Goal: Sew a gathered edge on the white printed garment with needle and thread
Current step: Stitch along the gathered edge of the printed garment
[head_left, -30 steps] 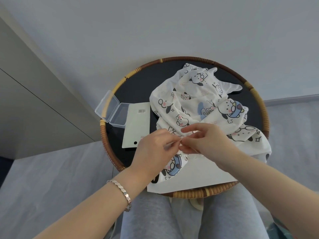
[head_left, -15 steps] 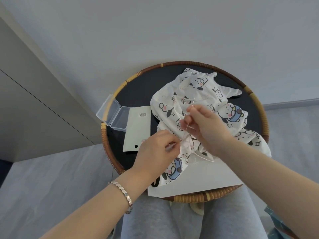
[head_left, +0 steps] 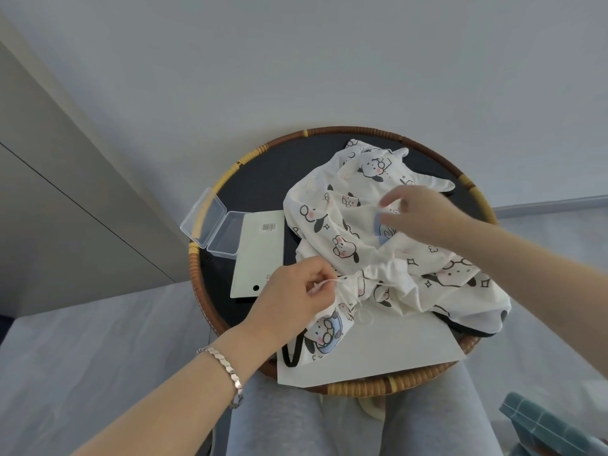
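Since half a second ago, our right hand (head_left: 418,215) has swung up and away from the left, toward the tray's far side. It now hangs blurred above the white printed garment (head_left: 345,232). We cannot tell whether its fingers are pinching the needle; neither a needle nor a taut strand shows there. Our left hand (head_left: 292,291) sits over the near-left part of the tray (head_left: 194,268), thumb and forefinger nipping the garment's puckered edge. The garment is heaped over the tray's right half and spills past its right rim. A slack loop of thread (head_left: 364,315) lies just nearer the tray's near rim than that pinch, over a white sheet (head_left: 378,350).

We judge this to be the pull-through of a stitch. To do it well, we should hold the gathers firmly, draw until the loop is taken up, and stop before the thread snaps or the folds bunch unevenly.

On the tray's left side a pale card (head_left: 260,255) carries a barcode (head_left: 268,227), its digits too small to read. Beside the card is an open clear box (head_left: 214,225). The garment's print shows cartoon faces but no words.
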### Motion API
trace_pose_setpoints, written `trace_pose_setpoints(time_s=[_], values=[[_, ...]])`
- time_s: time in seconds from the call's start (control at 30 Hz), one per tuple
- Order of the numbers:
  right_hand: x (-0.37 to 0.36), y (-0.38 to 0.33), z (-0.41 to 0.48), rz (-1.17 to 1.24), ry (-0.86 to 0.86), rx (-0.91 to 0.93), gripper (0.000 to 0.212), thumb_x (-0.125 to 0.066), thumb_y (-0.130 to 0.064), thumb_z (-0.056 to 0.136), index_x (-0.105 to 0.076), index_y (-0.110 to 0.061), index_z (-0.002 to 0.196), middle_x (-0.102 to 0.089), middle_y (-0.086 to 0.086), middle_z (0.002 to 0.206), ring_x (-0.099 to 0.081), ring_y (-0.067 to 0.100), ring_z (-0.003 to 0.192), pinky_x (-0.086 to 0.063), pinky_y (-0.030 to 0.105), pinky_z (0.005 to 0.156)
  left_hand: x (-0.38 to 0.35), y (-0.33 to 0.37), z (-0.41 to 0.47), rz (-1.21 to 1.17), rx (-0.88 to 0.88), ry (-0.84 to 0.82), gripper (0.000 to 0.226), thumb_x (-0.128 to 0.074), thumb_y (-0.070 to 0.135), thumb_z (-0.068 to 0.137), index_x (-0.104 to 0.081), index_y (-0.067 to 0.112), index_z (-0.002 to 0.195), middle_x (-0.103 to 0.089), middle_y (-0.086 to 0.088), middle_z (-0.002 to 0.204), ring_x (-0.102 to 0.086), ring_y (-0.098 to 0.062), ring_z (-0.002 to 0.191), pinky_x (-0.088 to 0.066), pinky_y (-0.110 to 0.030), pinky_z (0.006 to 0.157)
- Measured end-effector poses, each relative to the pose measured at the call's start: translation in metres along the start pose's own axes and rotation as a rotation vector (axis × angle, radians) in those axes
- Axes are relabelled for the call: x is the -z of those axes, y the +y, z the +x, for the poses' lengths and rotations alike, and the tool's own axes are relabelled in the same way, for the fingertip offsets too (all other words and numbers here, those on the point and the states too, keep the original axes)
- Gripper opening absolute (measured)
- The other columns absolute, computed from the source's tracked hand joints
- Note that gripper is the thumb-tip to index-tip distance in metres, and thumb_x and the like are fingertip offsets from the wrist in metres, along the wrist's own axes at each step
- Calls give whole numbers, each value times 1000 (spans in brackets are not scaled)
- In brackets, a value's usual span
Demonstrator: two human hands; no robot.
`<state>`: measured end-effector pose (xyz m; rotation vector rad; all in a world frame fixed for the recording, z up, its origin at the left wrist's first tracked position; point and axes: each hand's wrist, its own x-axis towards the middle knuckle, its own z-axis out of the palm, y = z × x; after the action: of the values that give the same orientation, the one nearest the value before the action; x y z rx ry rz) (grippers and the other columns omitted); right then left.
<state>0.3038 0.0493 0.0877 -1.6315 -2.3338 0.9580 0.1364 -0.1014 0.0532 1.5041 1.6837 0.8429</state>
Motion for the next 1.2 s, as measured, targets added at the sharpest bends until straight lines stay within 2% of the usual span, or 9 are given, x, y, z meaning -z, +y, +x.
trace_pose_setpoints(time_s=[0.1,0.17,0.37,0.47,0.6,0.73,0.87,1.07,1.2], values=[[-10,-25,-26,165,-414,124,18,-62,-37,85,-70,-24,95,-44,-12,53,-33,3,42,-31,13,43,1,1,0,-2,10,18,20,-58,13,85,-58,29,73,-63,15,70,-55,-7,63,-42,-13,62],[-17,-30,-32,142,-498,165,19,-65,-38,83,-72,-22,91,-40,-13,47,-33,2,41,-31,10,43,2,2,0,-7,13,37,21,-59,14,85,-59,31,74,-65,11,72,-59,-7,70,-44,-14,65],[-27,-23,-25,101,-367,128,17,-61,-29,88,-71,-15,86,-51,-14,52,-39,1,45,-33,8,43,2,1,-3,-21,7,24,13,-59,13,85,-61,23,77,-64,7,73,-58,-17,72,-45,-24,67],[-26,-6,0,-309,-67,-33,23,-46,-22,94,-64,-8,93,-60,4,77,-54,18,66,-39,23,49,3,1,-3,-9,-7,22,11,-58,12,85,-62,20,79,-63,9,73,-57,-15,71,-45,-22,65],[-12,8,10,-606,229,-110,18,-41,-10,94,-58,-6,101,-47,3,75,-50,23,65,-33,25,50,3,2,-4,-10,-23,31,14,-58,11,85,-61,22,77,-62,9,69,-57,-7,67,-43,-16,64],[-15,-14,-12,-32,-143,144,23,-55,-34,91,-64,-21,108,-50,-6,67,-44,4,50,-35,14,48,2,3,-4,-30,-24,35,15,-59,10,85,-62,22,76,-63,10,70,-56,-2,66,-43,-12,63],[-21,-28,-29,117,-499,211,15,-65,-38,83,-73,-26,84,-50,-12,52,-39,2,50,-34,11,52,3,2,-4,-50,-25,77,21,-60,11,85,-62,30,75,-65,7,71,-62,-7,71,-48,-17,66],[-32,-17,-20,81,-312,151,28,-59,-31,89,-66,-3,87,-43,-7,53,-35,5,45,-35,11,50,4,3,-5,-34,-42,78,28,-61,9,85,-58,34,72,-63,14,68,-61,-4,72,-47,-12,65],[-34,-3,-4,-215,-100,49,23,-48,-31,93,-58,-16,78,-58,-1,73,-55,18,67,-46,27,59,6,3,-7,-15,-53,77,29,-61,11,85,-57,37,73,-63,16,70,-60,2,74,-45,-8,66]])
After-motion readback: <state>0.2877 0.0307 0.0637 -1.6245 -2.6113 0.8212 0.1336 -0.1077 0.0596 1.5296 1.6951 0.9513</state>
